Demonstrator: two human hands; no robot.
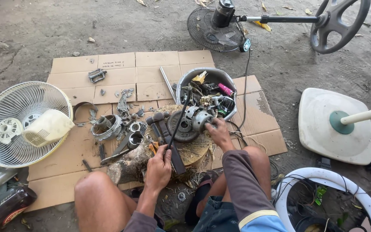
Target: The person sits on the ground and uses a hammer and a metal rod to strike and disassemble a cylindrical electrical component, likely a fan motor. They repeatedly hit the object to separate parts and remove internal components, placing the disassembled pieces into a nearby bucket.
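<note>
Left hand (159,168) fingers closed around a black rod (177,124); right hand (219,133) fingers grip the motor part (202,120).

I see soft, even daylight with no glare; shadows are faint and short, darkest under the knees and the log (134,165). Focus is sharp at the centre. The wide lens bends the edges (the cardboard (108,73) lines curve slightly).
</note>
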